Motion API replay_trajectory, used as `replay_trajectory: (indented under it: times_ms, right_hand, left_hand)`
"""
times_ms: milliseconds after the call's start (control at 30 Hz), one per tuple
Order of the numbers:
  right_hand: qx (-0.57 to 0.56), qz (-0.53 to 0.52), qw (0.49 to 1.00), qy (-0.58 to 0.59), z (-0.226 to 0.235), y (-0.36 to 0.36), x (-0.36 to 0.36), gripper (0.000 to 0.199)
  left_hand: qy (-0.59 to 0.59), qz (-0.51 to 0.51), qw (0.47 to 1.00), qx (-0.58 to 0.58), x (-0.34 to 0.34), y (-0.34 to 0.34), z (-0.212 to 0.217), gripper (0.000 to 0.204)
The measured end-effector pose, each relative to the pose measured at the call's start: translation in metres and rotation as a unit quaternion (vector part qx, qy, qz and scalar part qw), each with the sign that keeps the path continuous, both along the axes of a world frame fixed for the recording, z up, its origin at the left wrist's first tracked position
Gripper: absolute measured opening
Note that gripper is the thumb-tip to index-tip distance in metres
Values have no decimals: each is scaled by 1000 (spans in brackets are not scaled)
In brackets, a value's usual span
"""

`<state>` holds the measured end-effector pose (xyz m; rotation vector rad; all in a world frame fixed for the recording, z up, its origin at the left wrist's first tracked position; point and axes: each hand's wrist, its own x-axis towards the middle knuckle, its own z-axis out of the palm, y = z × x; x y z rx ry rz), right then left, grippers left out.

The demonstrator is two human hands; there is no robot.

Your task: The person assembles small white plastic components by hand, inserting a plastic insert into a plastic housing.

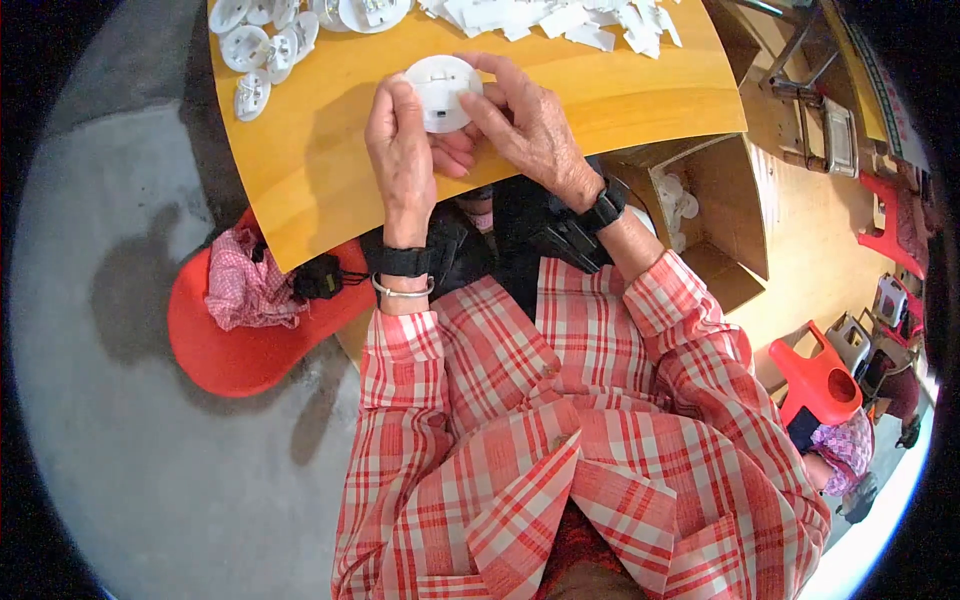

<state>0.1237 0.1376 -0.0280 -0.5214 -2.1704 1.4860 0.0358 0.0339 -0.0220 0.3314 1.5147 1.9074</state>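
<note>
Grey floor (110,400) runs along the left. The yellow-brown table (330,170) spans the top of the view, its near edge curving toward the person's lap. An open cardboard box (735,210) stands below the table's right corner, with white round pieces (676,197) inside; the right forearm passes just beside it. A red seat (235,360) juts out by the table's left corner, bearing a pink checked cloth (250,285) and a black item (320,277) that I cannot make out. Well apart on the right are a red stool (820,378) and, near it, another person's purple patterned sleeve (843,452).

At the table's far edge lie a heap of flat white pieces (560,20) and, left of it, a cluster of white round parts (270,45) with small fittings. Nearer, the left hand (402,145) and the right hand (530,130) meet over the table, well apart from both heaps. Between them is a white disc (432,95), gripped at opposite sides by the fingers of both hands, which cover parts of its rim. The smallest details are a black wristband (405,262) and silvery bangle (400,291) on the left wrist.
</note>
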Motion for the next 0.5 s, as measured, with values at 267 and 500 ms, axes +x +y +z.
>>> replay_trajectory:
  times_ms: [267,500]
  right_hand:
    - [62,-21,997,-38,5,-2,-8,38]
    - [65,3,997,-35,6,-6,-6,40]
  left_hand:
    - [46,39,998,-14,1,7,9,25]
    - [31,52,997,-38,-1,1,12,24]
